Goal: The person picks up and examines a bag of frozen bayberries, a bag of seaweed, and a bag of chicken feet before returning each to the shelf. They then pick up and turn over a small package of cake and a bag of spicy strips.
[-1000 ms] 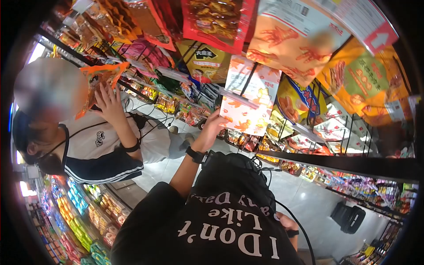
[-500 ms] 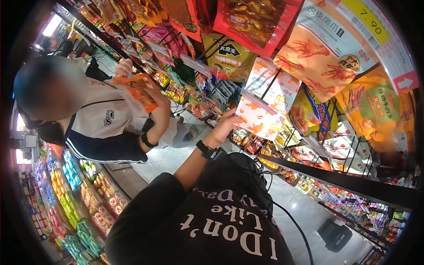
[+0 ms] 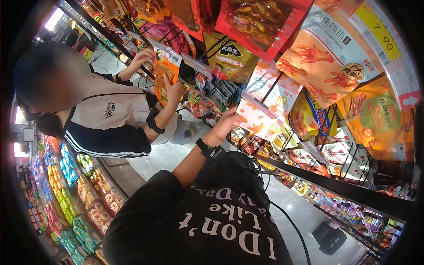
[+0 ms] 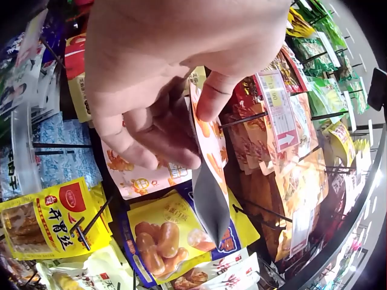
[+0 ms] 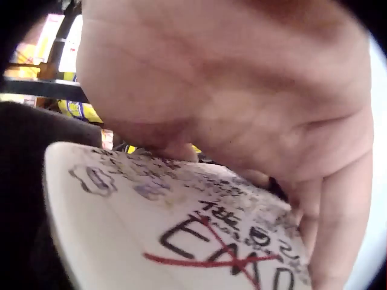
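In the head view my left hand (image 3: 224, 126) is at the lower left edge of a pink and white snack packet (image 3: 257, 120), which hangs on a rack hook. The left wrist view shows the thumb on one face and curled fingers behind, pinching the packet's edge, with its grey folded bottom visible. In the right wrist view my right hand (image 5: 242, 96) holds a flat white object (image 5: 109, 235) with rounded corners, black marker writing and red strokes; its kind cannot be told. My body hides this hand in the head view.
An orange chicken-feet packet (image 3: 318, 57), a red packet (image 3: 260, 22) and a yellow price tag (image 3: 377, 33) hang close by. To the left a person (image 3: 110, 106) holds an orange packet (image 3: 165, 70). A black rail (image 3: 335, 183) crosses the right; a black box (image 3: 329, 237) stands on the floor.
The camera view has swung so the racks shift rightward. My left hand keeps its grip on the pink and white packet. The other person has brought the orange packet over to the rack.
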A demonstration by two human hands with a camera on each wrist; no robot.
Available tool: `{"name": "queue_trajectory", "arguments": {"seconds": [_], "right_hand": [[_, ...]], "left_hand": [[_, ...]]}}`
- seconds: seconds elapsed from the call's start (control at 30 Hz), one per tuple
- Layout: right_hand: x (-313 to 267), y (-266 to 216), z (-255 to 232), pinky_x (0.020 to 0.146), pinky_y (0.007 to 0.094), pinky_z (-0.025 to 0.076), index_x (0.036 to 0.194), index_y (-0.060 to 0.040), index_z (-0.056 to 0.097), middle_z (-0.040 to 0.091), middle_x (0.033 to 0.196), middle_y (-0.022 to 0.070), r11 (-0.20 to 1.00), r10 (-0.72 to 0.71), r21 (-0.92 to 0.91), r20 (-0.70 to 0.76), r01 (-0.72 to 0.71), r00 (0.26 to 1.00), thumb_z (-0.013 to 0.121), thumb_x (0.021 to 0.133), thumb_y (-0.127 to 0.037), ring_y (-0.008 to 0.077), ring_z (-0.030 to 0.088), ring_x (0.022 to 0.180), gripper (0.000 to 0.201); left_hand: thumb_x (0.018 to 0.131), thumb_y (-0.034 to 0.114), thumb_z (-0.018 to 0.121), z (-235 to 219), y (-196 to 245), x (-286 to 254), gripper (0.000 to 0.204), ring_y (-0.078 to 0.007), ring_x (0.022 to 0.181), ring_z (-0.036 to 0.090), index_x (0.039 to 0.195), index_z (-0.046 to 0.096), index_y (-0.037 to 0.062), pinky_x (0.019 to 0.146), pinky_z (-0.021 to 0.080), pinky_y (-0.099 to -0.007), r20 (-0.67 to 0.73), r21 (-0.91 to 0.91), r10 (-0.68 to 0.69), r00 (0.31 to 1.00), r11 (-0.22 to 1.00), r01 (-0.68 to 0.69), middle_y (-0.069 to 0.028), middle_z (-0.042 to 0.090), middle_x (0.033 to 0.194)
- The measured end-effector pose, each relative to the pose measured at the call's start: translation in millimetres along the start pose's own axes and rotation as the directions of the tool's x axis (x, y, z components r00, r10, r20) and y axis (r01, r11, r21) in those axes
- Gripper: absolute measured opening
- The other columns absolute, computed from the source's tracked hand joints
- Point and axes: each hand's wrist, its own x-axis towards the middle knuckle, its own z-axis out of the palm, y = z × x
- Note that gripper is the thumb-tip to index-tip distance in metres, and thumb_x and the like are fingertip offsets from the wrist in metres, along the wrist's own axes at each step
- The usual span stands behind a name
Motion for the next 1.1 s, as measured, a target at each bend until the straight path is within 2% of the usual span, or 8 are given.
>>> {"name": "queue_trajectory", "arguments": {"seconds": [0.17, 0.53, 0.77, 0.87, 0.9, 1.0, 1.03, 1.1], "right_hand": [[0, -8, -4, 0.089, 0.0367, 0.049, 0.133, -0.0028, 0.052, 0.062, 0.121, 0.0091, 1.0, -0.005, -0.009, 0.012, 0.005, 1.0, 0.055, 0.096, -0.036, 0.0226, 0.06, 0.106, 0.05], [8, -32, -12, 0.089, 0.0384, 0.049, 0.136, -0.0037, 0.05, 0.061, 0.123, 0.0103, 0.998, -0.05, -0.024, 0.065, 0.052, 0.997, 0.056, 0.095, -0.038, 0.024, 0.06, 0.108, 0.054], [9, -78, -24, 0.089, 0.0394, 0.049, 0.138, -0.0043, 0.048, 0.06, 0.125, 0.011, 0.973, -0.228, 0.068, 0.172, 0.22, 0.958, 0.057, 0.095, -0.039, 0.025, 0.06, 0.109, 0.057], [9, -96, -28, 0.089, 0.0423, 0.05, 0.141, -0.0038, 0.046, 0.059, 0.128, 0.0125, 0.997, -0.058, 0.058, -0.001, 0.058, 0.998, 0.054, 0.096, -0.042, 0.0265, 0.06, 0.111, 0.059], [14, -90, -34, 0.09, 0.0412, 0.05, 0.14, -0.003, 0.047, 0.061, 0.126, 0.0125, 0.989, -0.106, 0.099, -0.007, 0.106, 0.994, 0.054, 0.096, -0.044, 0.0272, 0.06, 0.111, 0.061], [15, -94, -34, 0.09, 0.0413, 0.051, 0.14, -0.0032, 0.047, 0.061, 0.126, 0.012, 0.972, -0.188, 0.138, -0.031, 0.191, 0.982, 0.054, 0.096, -0.044, 0.0271, 0.06, 0.111, 0.06], [12, -100, -31, 0.09, 0.0415, 0.051, 0.139, -0.0031, 0.048, 0.062, 0.125, 0.012, 0.973, -0.191, 0.121, -0.041, 0.195, 0.981, 0.054, 0.097, -0.043, 0.0273, 0.06, 0.111, 0.059], [13, -100, -31, 0.09, 0.0415, 0.051, 0.139, -0.0032, 0.048, 0.062, 0.125, 0.0118, 0.976, -0.192, 0.1, -0.029, 0.194, 0.981, 0.055, 0.097, -0.043, 0.0273, 0.06, 0.112, 0.058]], "left_hand": [[0.08, 0.006, 0.051, 8, 5, 0, 0.044, -0.0139, 0.099, 0.062, 0.123, 0.058, -0.0025, 0.089, 0.047, -0.0266, 0.009, -0.07, 0.018, 1.0, 0.997, -0.018, -0.0069, 0.066, 0.112], [0.078, 0.006, 0.05, 4, -1, 4, 0.048, -0.015, 0.103, 0.061, 0.125, 0.058, -0.0019, 0.092, 0.046, -0.0276, 0.021, -0.049, -0.002, 1.0, 0.999, 0.003, -0.0079, 0.066, 0.115], [0.076, 0.004, 0.047, 13, 3, 1, 0.054, -0.0172, 0.102, 0.061, 0.13, 0.053, -0.0025, 0.091, 0.047, -0.0288, -0.047, -0.195, -0.015, 0.999, 0.981, 0.006, -0.0085, 0.063, 0.117], [0.075, 0.003, 0.047, 16, 11, -7, 0.055, -0.0184, 0.102, 0.061, 0.129, 0.053, -0.0031, 0.089, 0.049, -0.0298, -0.028, -0.222, 0.043, 0.999, 0.974, -0.049, -0.0086, 0.063, 0.114], [0.073, 0.004, 0.046, 15, 8, -9, 0.054, -0.0169, 0.094, 0.061, 0.125, 0.056, -0.0042, 0.083, 0.049, -0.0276, -0.102, -0.199, 0.102, 0.989, 0.972, -0.121, -0.0082, 0.064, 0.107], [0.069, 0.005, 0.047, -9, -3, -18, 0.054, -0.0152, 0.085, 0.061, 0.121, 0.059, -0.0053, 0.077, 0.048, -0.025, -0.101, -0.083, 0.204, 0.974, 0.974, -0.212, -0.0074, 0.064, 0.098], [0.066, 0.005, 0.047, -2, 3, -24, 0.053, -0.0129, 0.076, 0.058, 0.115, 0.062, -0.0059, 0.07, 0.046, -0.0229, -0.161, -0.088, 0.195, 0.967, 0.973, -0.211, -0.0066, 0.064, 0.091], [0.064, 0.004, 0.047, -2, 7, -37, 0.053, -0.0122, 0.076, 0.058, 0.114, 0.062, -0.0063, 0.068, 0.045, -0.0229, -0.188, -0.144, 0.146, 0.971, 0.974, -0.175, -0.0064, 0.064, 0.09]]}}
